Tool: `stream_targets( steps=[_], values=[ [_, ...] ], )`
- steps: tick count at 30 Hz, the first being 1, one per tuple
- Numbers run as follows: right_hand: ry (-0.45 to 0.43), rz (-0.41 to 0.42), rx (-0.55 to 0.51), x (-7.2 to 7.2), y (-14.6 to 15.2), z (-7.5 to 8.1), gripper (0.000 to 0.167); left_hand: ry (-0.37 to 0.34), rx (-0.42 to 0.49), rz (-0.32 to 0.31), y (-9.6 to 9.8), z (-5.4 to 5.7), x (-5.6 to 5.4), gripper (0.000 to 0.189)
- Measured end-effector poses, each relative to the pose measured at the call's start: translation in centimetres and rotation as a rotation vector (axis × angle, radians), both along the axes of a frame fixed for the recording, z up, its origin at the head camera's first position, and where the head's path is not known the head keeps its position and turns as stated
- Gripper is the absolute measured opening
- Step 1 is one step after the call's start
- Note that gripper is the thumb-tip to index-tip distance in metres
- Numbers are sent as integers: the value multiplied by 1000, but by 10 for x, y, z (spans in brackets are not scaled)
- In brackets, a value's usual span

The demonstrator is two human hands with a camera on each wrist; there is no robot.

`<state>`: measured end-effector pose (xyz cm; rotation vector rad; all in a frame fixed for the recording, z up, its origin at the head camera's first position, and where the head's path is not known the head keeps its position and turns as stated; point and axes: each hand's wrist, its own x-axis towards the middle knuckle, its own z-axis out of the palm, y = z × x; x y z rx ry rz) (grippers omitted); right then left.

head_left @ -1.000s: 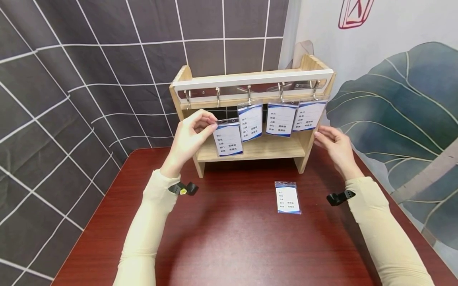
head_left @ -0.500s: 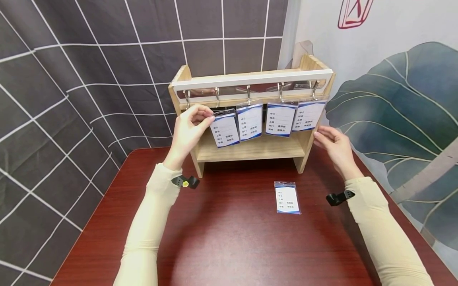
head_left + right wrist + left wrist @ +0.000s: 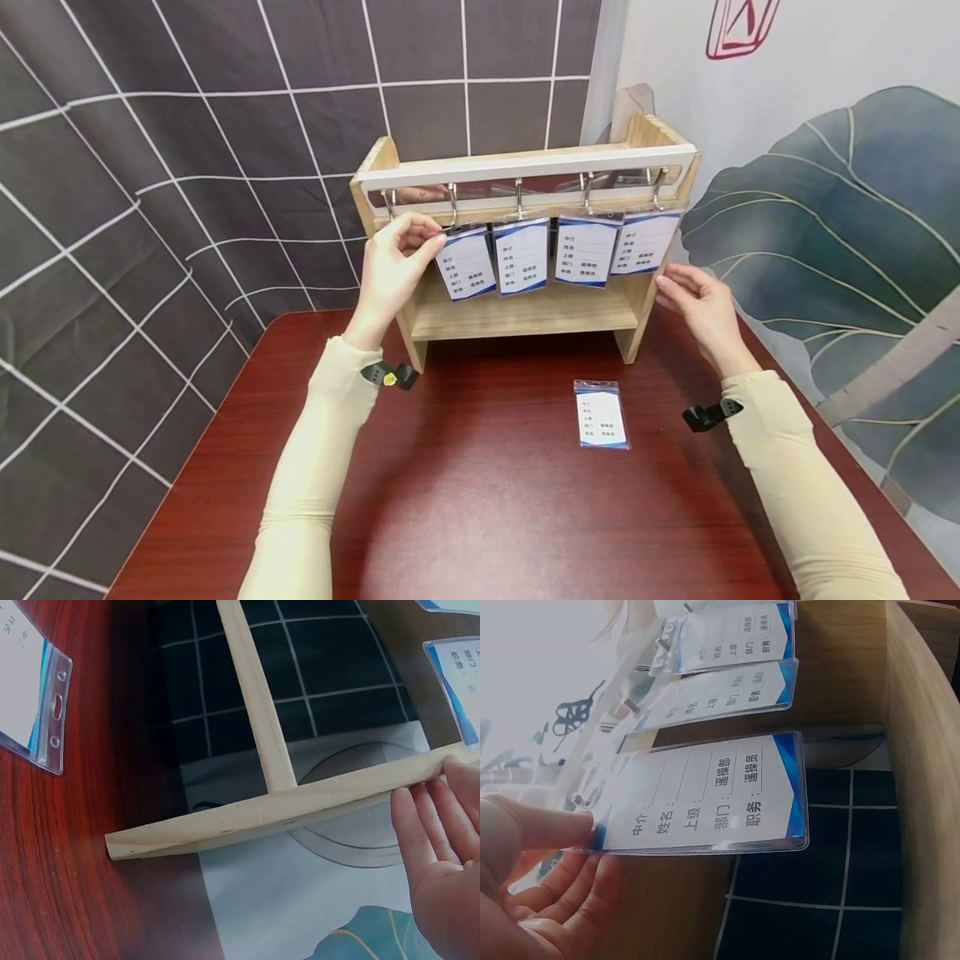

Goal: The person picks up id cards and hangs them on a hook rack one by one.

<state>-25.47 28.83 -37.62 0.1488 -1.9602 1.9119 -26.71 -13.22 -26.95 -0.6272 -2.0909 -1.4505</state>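
Observation:
My left hand point(image 3: 392, 265) pinches the upper left corner of a clear-sleeved name badge point(image 3: 466, 265), its top edge right at the second hook point(image 3: 453, 198) from the left. In the left wrist view the thumb point(image 3: 544, 825) lies on the sleeve's corner, with the other fingers beneath. Three more badges hang from the hooks to the right, among them the neighbouring badge point(image 3: 522, 258). My right hand point(image 3: 699, 310) holds the right side panel point(image 3: 247, 817) of the wooden shelf point(image 3: 525, 322), thumb on its front edge and fingers on the outer face.
Another badge point(image 3: 602, 417) lies face up on the dark red table point(image 3: 465, 500). A white rail point(image 3: 525, 169) with hooks runs across the shelf's front; the leftmost hook point(image 3: 389, 200) holds nothing. Behind stands a dark grid-patterned curtain point(image 3: 315, 150).
My left hand has raised the badge and shifted slightly left, bringing its top up to the second hook. The right hand keeps its hold on the side panel.

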Motion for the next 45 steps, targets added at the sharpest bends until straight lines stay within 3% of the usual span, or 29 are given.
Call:
stream_targets(
  steps=[13, 20, 35, 45],
  values=[
    [-23, -8, 49, -2, 0, 1, 39, 60, 9, -6, 0, 6, 2, 15],
    [-9, 6, 21, -2, -1, 1, 34, 108, -47, 68, 4, 8, 3, 14],
    [-7, 1, -17, -3, 0, 4, 34, 407, -238, 164, 11, 7, -1, 14],
    [-4, 0, -23, -2, -1, 0, 35, 385, -237, 180, 13, 3, -1, 13]
  ],
)
